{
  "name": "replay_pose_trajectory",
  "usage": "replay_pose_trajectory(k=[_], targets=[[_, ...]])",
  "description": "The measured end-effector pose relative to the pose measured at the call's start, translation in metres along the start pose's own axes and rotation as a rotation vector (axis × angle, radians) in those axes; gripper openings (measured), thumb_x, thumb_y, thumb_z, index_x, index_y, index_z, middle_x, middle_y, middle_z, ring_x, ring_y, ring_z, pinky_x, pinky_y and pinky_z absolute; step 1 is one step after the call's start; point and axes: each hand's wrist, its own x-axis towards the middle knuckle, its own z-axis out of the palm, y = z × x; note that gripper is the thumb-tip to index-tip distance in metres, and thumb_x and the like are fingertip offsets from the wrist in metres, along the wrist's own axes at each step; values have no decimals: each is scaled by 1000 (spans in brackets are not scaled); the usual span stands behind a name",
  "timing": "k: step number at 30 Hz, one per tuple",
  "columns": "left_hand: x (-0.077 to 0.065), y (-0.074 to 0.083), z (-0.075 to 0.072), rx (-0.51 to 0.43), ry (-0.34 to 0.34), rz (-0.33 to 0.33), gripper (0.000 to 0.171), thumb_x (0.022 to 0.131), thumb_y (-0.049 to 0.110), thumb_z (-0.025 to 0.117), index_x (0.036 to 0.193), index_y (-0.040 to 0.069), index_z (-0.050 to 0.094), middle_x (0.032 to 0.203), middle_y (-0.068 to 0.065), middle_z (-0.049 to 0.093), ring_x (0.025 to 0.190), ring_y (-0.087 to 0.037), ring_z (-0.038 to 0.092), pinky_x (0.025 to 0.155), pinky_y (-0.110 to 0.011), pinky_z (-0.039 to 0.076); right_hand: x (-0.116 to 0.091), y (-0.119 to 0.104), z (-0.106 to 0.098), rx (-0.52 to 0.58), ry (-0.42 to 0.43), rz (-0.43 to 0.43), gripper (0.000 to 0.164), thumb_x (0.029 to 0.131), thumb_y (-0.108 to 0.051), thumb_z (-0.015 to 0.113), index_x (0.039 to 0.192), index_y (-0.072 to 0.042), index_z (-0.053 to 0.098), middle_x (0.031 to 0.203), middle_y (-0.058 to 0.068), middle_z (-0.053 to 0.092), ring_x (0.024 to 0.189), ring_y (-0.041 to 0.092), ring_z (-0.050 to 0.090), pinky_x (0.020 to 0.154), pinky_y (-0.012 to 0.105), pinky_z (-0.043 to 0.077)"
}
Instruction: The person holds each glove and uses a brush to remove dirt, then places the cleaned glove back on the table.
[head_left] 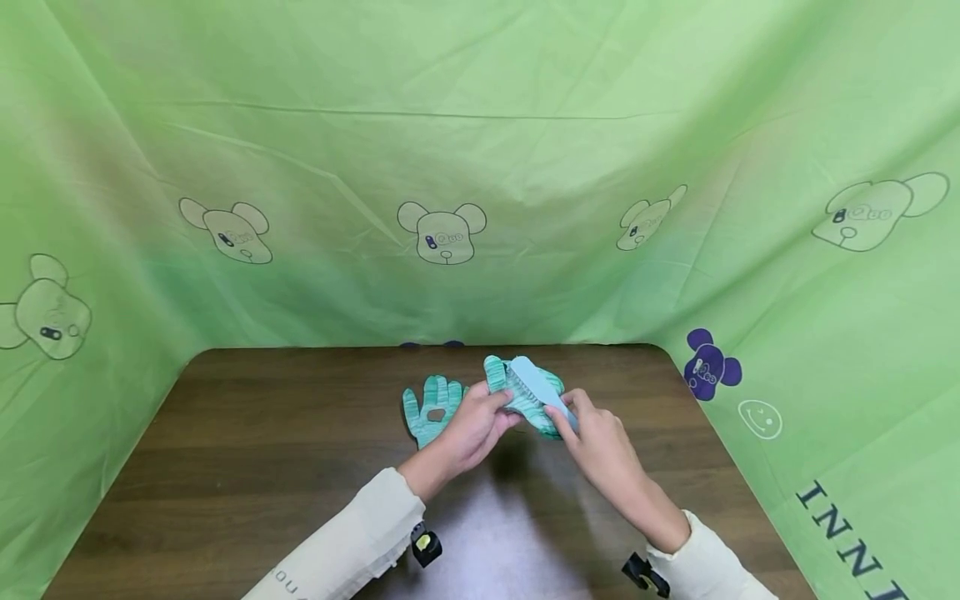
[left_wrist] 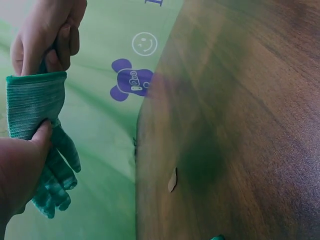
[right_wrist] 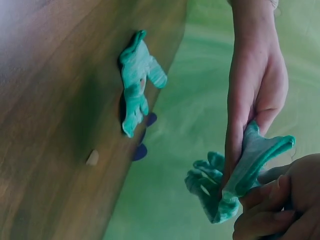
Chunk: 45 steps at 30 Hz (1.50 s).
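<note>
In the head view my left hand (head_left: 476, 423) pinches a green striped knit glove (head_left: 531, 408), thumb on top, above the table. My right hand (head_left: 603, 442) grips the handle of a light blue brush (head_left: 534, 382), whose bristles face the held glove. The left wrist view has the glove's ribbed cuff (left_wrist: 36, 102) up and its fingers hanging down; there the brush is mostly hidden by the right hand (left_wrist: 50, 37). A second matching glove (head_left: 431, 410) lies on the table left of my left hand, a brown oval showing in its middle.
A brown wood-grain table (head_left: 247, 467) spans the front. Green printed curtain (head_left: 442, 150) hangs round its back and sides. A small flat brown piece (left_wrist: 173, 180) lies on the tabletop. Dark wrist cameras (head_left: 426, 545) sit by both pale sleeves.
</note>
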Motion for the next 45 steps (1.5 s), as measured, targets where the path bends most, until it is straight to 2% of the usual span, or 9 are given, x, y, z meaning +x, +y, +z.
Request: replay_pose_trajectory(k=[8, 11, 15, 18, 20, 24, 28, 35, 45], targets=[[-1, 2, 1, -13, -13, 0, 46, 108, 0, 27, 153, -12, 30, 160, -28, 36, 148, -39, 37, 121, -53, 35, 4, 7, -3, -17, 31, 23, 23, 99, -24, 68, 106, -3, 61, 59, 3, 52, 56, 19, 46, 51, 37, 42], [0, 1, 1, -4, -11, 6, 46, 108, -1, 27, 152, -13, 32, 158, -28, 40, 145, -36, 43, 120, -53, 37, 6, 10, -4, -6, 25, 48, 26, 100, -25, 66, 109, -2, 60, 59, 4, 53, 55, 18, 46, 49, 35, 41], [0, 1, -2, 24, 17, 11, 36, 107, 0, 30, 138, -14, 43, 132, -20, 59, 122, -23, 60, 113, -46, 48, 10, 18, -6, 6, 35, 98, 30, 103, -27, 63, 112, 1, 58, 59, 4, 51, 53, 18, 46, 48, 33, 39], [0, 1, -5, 28, 57, 6, 23, 107, 0, 32, 123, -8, 47, 108, -7, 58, 102, -14, 61, 99, -36, 54, 11, 21, -7, 23, 33, 131, 30, 104, -28, 61, 113, 0, 57, 61, 3, 47, 53, 18, 44, 49, 31, 37], [0, 0, -7, 23, 71, 4, 20, 107, 0, 32, 119, -6, 47, 104, -5, 58, 97, -13, 60, 93, -32, 53, 9, 20, -7, 51, 15, 123, 29, 104, -28, 60, 113, -1, 57, 62, 2, 45, 53, 16, 42, 48, 29, 36], [0, 1, -8, 20, 63, 3, 29, 108, 2, 31, 130, -10, 46, 118, -10, 60, 108, -15, 62, 96, -31, 55, 5, 9, -4, 96, -20, 26, 24, 101, -26, 66, 109, -4, 60, 65, 0, 54, 56, 12, 44, 50, 28, 40], [0, 3, -5, 37, 35, -1, 37, 108, 4, 30, 140, -11, 42, 139, -18, 55, 127, -21, 57, 109, -38, 51, 0, 1, 2, 71, -28, -40, 20, 98, -22, 70, 105, -7, 60, 67, -1, 59, 59, 11, 46, 56, 28, 44], [-2, 2, -3, 3, 26, -19, 46, 109, 2, 28, 153, -11, 29, 160, -27, 36, 149, -37, 37, 122, -52, 34, 1, 0, 4, 13, -4, 16, 22, 98, -23, 69, 106, -4, 60, 61, -1, 50, 56, 14, 43, 52, 29, 39], [0, 2, 1, 29, -1, -1, 45, 108, 0, 27, 151, -13, 31, 157, -29, 39, 147, -38, 40, 121, -53, 36, 4, 8, -2, -3, 19, 85, 27, 100, -27, 66, 110, -3, 60, 62, 3, 55, 57, 19, 46, 51, 34, 41]])
